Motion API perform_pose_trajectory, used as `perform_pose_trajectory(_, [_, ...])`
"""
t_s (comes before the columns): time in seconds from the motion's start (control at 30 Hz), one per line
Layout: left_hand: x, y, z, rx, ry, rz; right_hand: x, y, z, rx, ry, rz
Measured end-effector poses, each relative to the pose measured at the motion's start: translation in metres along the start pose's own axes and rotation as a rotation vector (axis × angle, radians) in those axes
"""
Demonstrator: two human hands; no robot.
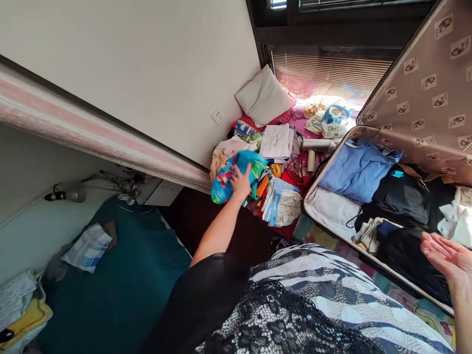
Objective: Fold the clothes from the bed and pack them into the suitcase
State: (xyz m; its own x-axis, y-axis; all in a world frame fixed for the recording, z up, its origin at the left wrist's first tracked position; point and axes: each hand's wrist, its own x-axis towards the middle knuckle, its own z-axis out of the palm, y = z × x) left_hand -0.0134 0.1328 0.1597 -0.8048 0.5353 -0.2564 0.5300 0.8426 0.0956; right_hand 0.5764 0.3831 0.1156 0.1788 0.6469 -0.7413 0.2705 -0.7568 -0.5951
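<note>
My left hand (240, 184) is on a bright blue garment (223, 186) with a multicoloured floral pattern, at the near left of a heap of clothes. Its fingers grip the fabric from above, and their tips are partly blurred. Palm up and fingers loosely apart, my right hand (448, 256) is over the near right side of an open suitcase (309, 212) and holds nothing. Inside the suitcase are a folded blue garment (354, 169), a black bag (405, 199), a white cloth (334, 214) and dark clothing (401, 258).
Folded white cloth (276, 142) and packs of diapers (282, 202) lie by the suitcase. A pale cushion (263, 96) leans against the wall by the window. The suitcase lid (424, 98) stands raised at right. A bed with a teal sheet (125, 275) is at left.
</note>
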Motion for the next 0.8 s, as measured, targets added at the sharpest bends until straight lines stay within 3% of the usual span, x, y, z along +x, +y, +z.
perform_pose_trajectory(0.07, [-0.006,0.01,0.031,-0.009,-0.212,-0.012,-0.014,-0.003,0.005,0.18,0.056,0.143])
perform_pose_trajectory(0.13, [-0.004,0.006,0.04,-0.055,-0.29,-0.003,-0.03,-0.004,0.005,0.27,0.079,0.153])
perform_pose_trajectory(0.2, [0.007,-0.011,0.032,-0.17,-0.285,0.036,-0.044,-0.003,-0.002,0.278,0.065,0.058])
perform_pose_trajectory(0.3, [0.042,-0.035,0.009,-0.319,-0.245,0.107,-0.054,0.006,-0.026,0.251,0.053,-0.117])
perform_pose_trajectory(0.4, [0.069,-0.02,-0.012,-0.287,-0.144,0.2,-0.052,0.029,-0.054,0.35,0.133,-0.139])
perform_pose_trajectory(0.47, [0.059,0.021,-0.021,-0.344,-0.021,0.369,-0.05,0.05,-0.068,0.371,0.176,-0.16])
perform_pose_trajectory(0.53, [0.025,0.083,-0.018,-0.454,-0.025,0.572,-0.047,0.07,-0.078,0.291,0.196,-0.199])
perform_pose_trajectory(0.57, [0.003,0.121,-0.011,-0.54,-0.114,0.634,-0.044,0.078,-0.083,0.204,0.209,-0.223])
perform_pose_trajectory(0.63, [-0.046,0.2,0.013,-0.622,-0.493,0.776,-0.035,0.089,-0.091,-0.041,0.251,-0.263])
perform_pose_trajectory(0.67, [-0.07,0.239,0.028,-0.561,-0.636,0.859,-0.029,0.091,-0.095,-0.178,0.271,-0.278])
perform_pose_trajectory(0.73, [-0.113,0.309,0.06,-0.31,-0.719,1.099,-0.015,0.092,-0.102,-0.424,0.28,-0.3])
perform_pose_trajectory(0.8, [-0.149,0.365,0.089,-0.111,-0.704,1.284,-0.004,0.092,-0.105,-0.624,0.222,-0.331])
